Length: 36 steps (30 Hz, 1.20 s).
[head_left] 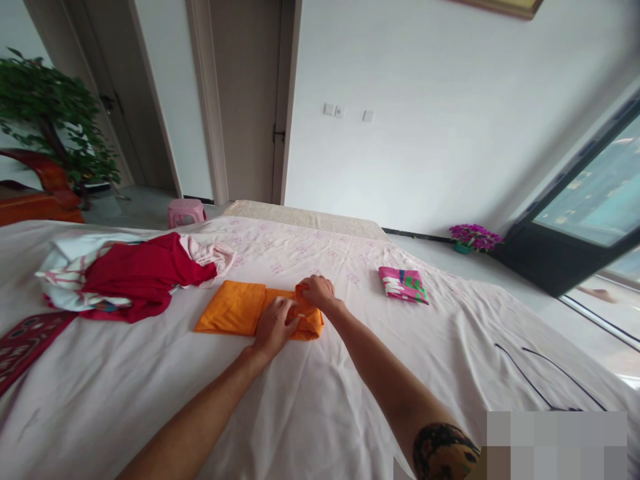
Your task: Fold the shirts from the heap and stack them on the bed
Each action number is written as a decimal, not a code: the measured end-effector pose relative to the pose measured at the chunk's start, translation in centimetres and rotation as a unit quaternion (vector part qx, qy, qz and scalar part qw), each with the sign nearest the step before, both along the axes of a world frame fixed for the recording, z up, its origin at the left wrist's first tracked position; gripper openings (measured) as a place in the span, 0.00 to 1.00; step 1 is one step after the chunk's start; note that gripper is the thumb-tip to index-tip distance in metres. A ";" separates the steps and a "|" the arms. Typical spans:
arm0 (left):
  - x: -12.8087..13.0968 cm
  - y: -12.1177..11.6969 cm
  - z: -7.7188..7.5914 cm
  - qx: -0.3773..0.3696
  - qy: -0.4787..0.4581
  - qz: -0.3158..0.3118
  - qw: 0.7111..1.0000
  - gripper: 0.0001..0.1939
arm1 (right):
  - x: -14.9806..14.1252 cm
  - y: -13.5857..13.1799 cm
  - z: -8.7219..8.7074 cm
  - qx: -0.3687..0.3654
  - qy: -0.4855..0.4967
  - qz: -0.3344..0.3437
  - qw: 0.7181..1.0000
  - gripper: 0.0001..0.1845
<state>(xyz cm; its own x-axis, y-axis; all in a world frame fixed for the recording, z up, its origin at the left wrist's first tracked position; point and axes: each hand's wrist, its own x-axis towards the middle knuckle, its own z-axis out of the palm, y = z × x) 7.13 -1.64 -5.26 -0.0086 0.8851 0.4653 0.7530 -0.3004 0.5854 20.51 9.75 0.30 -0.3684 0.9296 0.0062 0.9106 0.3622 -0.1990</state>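
An orange garment (231,308), folded into a flat strip, lies on the pale sheet in front of me. My left hand (274,327) rests on its middle, with thumb and fingers apart. At the far right corner, my right hand (317,292) has its fingers closed round the turned-over end of the cloth; the fingertips are partly hidden. The right end of the garment is rolled or folded back between the two hands, while its left part lies smooth.
A heap of clothes with a red garment (135,273) lies on the left, near a dark red patterned cloth (30,343). To the right are a folded pink printed cloth (403,285) and eyeglasses (550,405). A pink stool (187,212) stands beyond the sheet (310,420).
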 end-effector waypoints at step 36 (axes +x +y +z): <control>-2.4 1.1 -0.5 -0.049 -0.064 -0.006 0.997 0.16 | 2.4 -9.1 -0.6 0.090 -0.039 0.123 0.988 0.21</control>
